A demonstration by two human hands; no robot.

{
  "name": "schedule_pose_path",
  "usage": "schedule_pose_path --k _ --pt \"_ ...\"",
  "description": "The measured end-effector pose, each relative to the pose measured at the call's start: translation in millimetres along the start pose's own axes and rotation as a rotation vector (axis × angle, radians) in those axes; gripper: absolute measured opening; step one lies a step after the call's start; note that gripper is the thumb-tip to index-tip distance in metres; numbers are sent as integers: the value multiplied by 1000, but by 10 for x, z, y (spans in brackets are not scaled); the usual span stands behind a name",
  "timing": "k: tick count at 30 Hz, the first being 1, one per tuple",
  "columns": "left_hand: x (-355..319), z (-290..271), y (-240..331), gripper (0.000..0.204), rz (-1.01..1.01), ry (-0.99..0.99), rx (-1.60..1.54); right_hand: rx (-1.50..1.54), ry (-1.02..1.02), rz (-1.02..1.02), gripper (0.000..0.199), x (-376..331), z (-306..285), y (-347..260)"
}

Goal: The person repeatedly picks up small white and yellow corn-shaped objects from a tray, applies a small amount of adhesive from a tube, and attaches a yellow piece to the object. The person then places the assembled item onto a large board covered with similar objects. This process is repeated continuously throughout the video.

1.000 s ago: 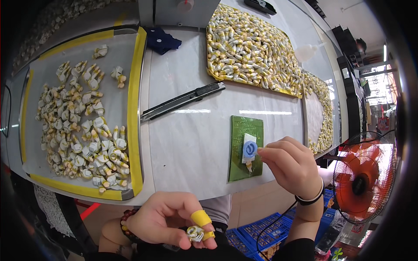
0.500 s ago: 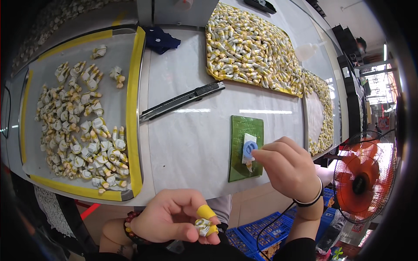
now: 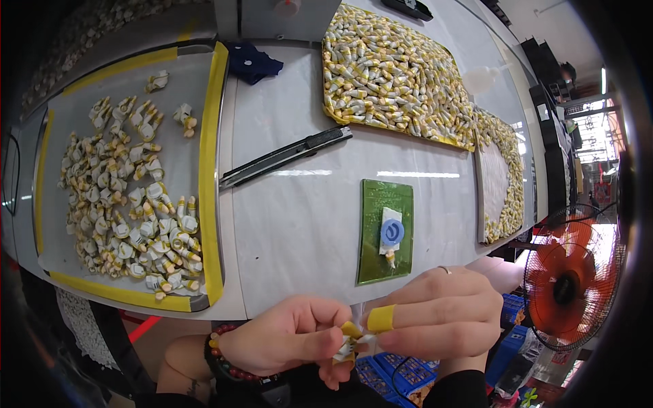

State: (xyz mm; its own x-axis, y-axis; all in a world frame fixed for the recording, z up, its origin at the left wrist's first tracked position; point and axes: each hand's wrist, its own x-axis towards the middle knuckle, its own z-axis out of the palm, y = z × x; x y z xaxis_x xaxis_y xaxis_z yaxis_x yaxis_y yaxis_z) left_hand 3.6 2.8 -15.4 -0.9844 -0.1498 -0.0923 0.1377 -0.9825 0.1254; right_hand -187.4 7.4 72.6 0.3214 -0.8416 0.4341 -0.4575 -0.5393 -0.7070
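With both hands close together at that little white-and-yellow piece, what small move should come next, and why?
Perhaps the right hand should gently adjust the small white-and-yellow piece while the left hand steadies it: the left hand is gripping it, and the right hand is right beside it.

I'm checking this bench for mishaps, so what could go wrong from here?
The small white-and-yellow piece in the left hand might slip and fall, being held short of the table.

The black cutter lying beside the yellow-edged tray could nick a passing hand if extended; I can't tell whether it is.
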Motion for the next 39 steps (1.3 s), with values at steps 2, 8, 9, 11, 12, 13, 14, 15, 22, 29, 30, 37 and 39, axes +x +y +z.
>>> schedule_pose_path --k 2,8,9,11,12,13,14,15,22,29,30,37,39 --pt "9 4 10 36 -25 -12 -19 6 -33 -16 9 12 2 2" --pt "7 31 50 31 -67 -42 -65 49 -88 -57 7 33 38 9" --pt "13 24 44 31 -64 -58 -57 72 -123 -84 7 49 17 29" --pt "34 31 22 30 -53 -78 -46 110 -210 -180 5 97 -43 94" --pt "44 45 8 30 -44 -83 -42 126 -263 -250 5 146 -80 147" --pt "51 57 3 30 -36 -89 -38 141 -316 -318 5 175 -101 177" --pt "50 71 7 29 -34 -88 -31 148 -317 -330 6 185 -104 179" --pt "48 89 16 29 -31 -87 -25 154 -319 -342 7 194 -106 176" --pt "56 101 49 30 -41 -82 -30 164 -329 -361 8 190 -115 192" --pt "41 100 81 29 -14 -59 -13 112 -224 -281 3 131 -74 152" --pt "17 112 119 28 17 -43 -2 113 -169 -225 3 89 -29 124" --pt "-17 240 82 34 396 179 450 60 52 -13 9 -54 76 57" --pt "-24 266 99 34 489 226 636 115 -16 -102 10 -71 -12 115"
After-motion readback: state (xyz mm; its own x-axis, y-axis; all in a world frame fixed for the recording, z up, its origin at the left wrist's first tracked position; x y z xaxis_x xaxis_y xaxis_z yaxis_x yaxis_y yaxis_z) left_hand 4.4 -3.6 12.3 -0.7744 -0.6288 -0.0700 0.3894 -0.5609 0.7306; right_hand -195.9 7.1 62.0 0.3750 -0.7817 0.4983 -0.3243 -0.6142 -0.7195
